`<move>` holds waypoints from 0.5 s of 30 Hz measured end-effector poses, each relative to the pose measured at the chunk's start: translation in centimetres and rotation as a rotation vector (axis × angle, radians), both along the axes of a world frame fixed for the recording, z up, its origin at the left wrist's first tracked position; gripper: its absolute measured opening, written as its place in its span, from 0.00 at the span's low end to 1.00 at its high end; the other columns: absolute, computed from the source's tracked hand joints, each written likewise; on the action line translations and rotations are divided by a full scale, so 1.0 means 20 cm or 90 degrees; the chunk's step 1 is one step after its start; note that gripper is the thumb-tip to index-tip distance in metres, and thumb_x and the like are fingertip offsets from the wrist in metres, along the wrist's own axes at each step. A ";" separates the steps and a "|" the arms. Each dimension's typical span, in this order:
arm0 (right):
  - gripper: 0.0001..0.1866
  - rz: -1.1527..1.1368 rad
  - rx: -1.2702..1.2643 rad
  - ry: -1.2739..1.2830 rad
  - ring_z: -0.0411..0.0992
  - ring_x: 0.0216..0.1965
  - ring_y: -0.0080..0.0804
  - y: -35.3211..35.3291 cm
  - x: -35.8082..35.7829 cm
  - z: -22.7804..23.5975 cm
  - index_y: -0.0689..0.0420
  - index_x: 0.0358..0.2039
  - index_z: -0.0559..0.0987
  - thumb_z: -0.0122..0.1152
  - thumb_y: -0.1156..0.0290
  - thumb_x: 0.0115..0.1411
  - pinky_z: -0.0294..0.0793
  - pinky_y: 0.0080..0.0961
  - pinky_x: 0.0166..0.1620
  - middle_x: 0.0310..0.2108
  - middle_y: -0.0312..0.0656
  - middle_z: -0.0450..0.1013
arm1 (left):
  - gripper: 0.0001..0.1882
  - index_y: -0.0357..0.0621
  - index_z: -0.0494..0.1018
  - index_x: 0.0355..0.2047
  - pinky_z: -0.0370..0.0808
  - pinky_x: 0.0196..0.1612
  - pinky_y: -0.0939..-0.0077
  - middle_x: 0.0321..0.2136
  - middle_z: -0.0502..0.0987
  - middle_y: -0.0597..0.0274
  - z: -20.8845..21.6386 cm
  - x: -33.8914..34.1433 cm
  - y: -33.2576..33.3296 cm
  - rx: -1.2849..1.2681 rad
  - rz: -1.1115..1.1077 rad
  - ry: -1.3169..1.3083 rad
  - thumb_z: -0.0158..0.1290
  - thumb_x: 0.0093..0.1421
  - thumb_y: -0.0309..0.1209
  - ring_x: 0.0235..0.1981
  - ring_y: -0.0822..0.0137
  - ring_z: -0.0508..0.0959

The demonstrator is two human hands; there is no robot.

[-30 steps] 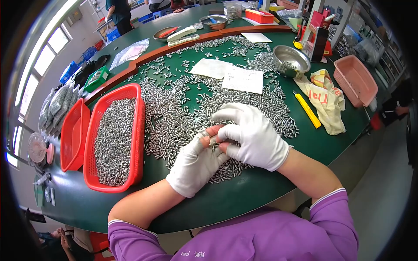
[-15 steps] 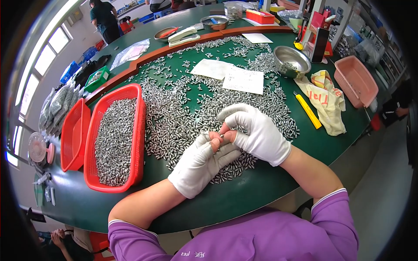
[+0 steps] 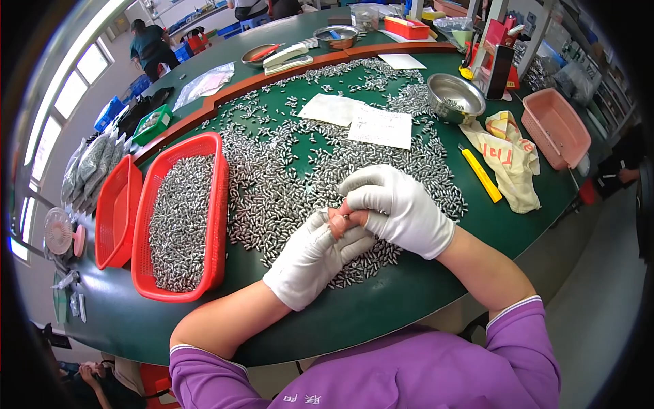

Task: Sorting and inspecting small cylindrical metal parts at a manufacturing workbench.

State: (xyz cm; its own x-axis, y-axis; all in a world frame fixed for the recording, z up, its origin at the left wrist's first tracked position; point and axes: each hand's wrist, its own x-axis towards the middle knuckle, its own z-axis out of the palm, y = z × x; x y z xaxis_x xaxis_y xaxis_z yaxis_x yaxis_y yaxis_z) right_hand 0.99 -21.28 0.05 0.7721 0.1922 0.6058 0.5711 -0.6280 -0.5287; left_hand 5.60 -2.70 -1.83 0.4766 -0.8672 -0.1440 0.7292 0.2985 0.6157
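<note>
Both hands wear white gloves with bare fingertips and meet over a spread of small silvery metal parts point(image 3: 286, 177) on the green table point(image 3: 381, 307). My left hand point(image 3: 313, 259) lies palm up and cupped, with a few parts in it. My right hand point(image 3: 402, 208) curls over from the right, its fingertips pinching at a small metal part against the left fingertips. A red basket point(image 3: 211, 225) heaped with the same parts stands to the left of my left hand.
A second red basket point(image 3: 112, 218) sits further left. Two white paper sheets point(image 3: 361, 119), a steel bowl point(image 3: 455, 95), a yellow utility knife point(image 3: 480, 174), a printed cloth point(image 3: 507, 153) and a pink tray point(image 3: 558, 129) lie beyond and to the right. A person point(image 3: 150, 44) stands far left.
Both hands have shifted slightly away from me and to the right, lifting a little off the pile. The fingertips stay pressed together.
</note>
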 end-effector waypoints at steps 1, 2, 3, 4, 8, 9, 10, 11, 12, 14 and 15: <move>0.07 0.000 0.000 0.000 0.73 0.40 0.40 0.00 0.00 0.01 0.55 0.32 0.80 0.65 0.73 0.50 0.73 0.31 0.45 0.37 0.41 0.74 | 0.17 0.44 0.71 0.45 0.69 0.57 0.63 0.42 0.76 0.67 0.00 0.00 0.00 0.017 0.001 -0.002 0.58 0.59 0.36 0.48 0.69 0.75; 0.08 0.015 -0.009 -0.022 0.73 0.40 0.40 0.00 0.01 0.01 0.55 0.32 0.80 0.65 0.72 0.50 0.73 0.32 0.44 0.37 0.41 0.75 | 0.17 0.44 0.71 0.45 0.69 0.57 0.63 0.42 0.76 0.67 0.00 0.00 0.00 0.017 0.001 -0.002 0.58 0.59 0.36 0.48 0.69 0.75; 0.08 0.030 -0.019 -0.044 0.73 0.40 0.40 0.00 0.01 0.01 0.56 0.32 0.80 0.66 0.72 0.49 0.73 0.32 0.44 0.37 0.40 0.75 | 0.16 0.44 0.70 0.44 0.70 0.57 0.63 0.42 0.75 0.66 0.00 0.00 0.00 0.017 0.002 -0.004 0.58 0.59 0.36 0.48 0.68 0.75; 0.08 0.030 -0.019 -0.044 0.73 0.40 0.40 0.00 0.01 0.01 0.56 0.32 0.80 0.66 0.72 0.49 0.73 0.32 0.44 0.37 0.40 0.75 | 0.15 0.44 0.70 0.42 0.70 0.57 0.63 0.43 0.75 0.65 0.00 0.00 0.00 0.017 0.003 -0.006 0.58 0.59 0.36 0.48 0.67 0.75; 0.08 -0.028 0.030 -0.035 0.73 0.39 0.40 0.00 0.01 0.00 0.55 0.30 0.80 0.66 0.72 0.48 0.74 0.33 0.43 0.37 0.40 0.75 | 0.13 0.45 0.68 0.40 0.70 0.56 0.61 0.43 0.74 0.62 0.01 0.00 0.01 -0.002 0.014 0.006 0.58 0.59 0.35 0.48 0.63 0.75; 0.08 -0.038 0.042 -0.046 0.73 0.39 0.40 -0.01 0.01 0.00 0.55 0.30 0.80 0.67 0.72 0.47 0.74 0.33 0.43 0.36 0.40 0.75 | 0.13 0.45 0.67 0.39 0.70 0.56 0.61 0.43 0.73 0.61 0.01 0.00 0.01 -0.002 0.022 0.015 0.58 0.59 0.34 0.48 0.62 0.75; 0.08 -0.038 0.041 -0.047 0.73 0.39 0.40 -0.01 0.01 0.01 0.55 0.30 0.80 0.67 0.72 0.47 0.74 0.33 0.43 0.36 0.40 0.75 | 0.13 0.45 0.67 0.38 0.70 0.56 0.60 0.43 0.73 0.59 0.01 0.00 0.01 -0.002 0.030 0.024 0.58 0.59 0.34 0.48 0.61 0.75; 0.08 -0.025 0.021 -0.065 0.74 0.38 0.40 0.00 0.01 0.01 0.55 0.30 0.80 0.67 0.72 0.47 0.74 0.34 0.42 0.37 0.40 0.75 | 0.13 0.45 0.67 0.38 0.70 0.56 0.60 0.43 0.73 0.59 0.01 0.00 0.01 -0.002 0.031 0.023 0.58 0.59 0.34 0.48 0.61 0.75; 0.09 -0.012 0.001 -0.084 0.74 0.38 0.40 0.00 0.01 0.02 0.54 0.30 0.80 0.67 0.73 0.46 0.74 0.34 0.41 0.37 0.40 0.75 | 0.13 0.45 0.67 0.39 0.70 0.57 0.60 0.43 0.73 0.59 0.01 0.00 0.01 0.007 0.034 0.023 0.57 0.60 0.34 0.48 0.62 0.75; 0.09 -0.010 -0.021 -0.097 0.74 0.38 0.41 0.00 0.00 0.02 0.54 0.31 0.80 0.67 0.72 0.46 0.74 0.34 0.41 0.37 0.40 0.75 | 0.13 0.44 0.66 0.39 0.70 0.57 0.59 0.43 0.73 0.59 0.01 0.00 0.01 0.016 0.037 0.023 0.57 0.60 0.34 0.48 0.62 0.75; 0.09 -0.009 -0.044 -0.111 0.74 0.38 0.41 0.01 0.00 0.02 0.54 0.31 0.80 0.67 0.72 0.46 0.74 0.34 0.41 0.37 0.40 0.75 | 0.13 0.44 0.66 0.40 0.70 0.57 0.59 0.43 0.73 0.59 0.01 -0.01 0.01 0.007 0.039 0.019 0.57 0.60 0.34 0.48 0.62 0.75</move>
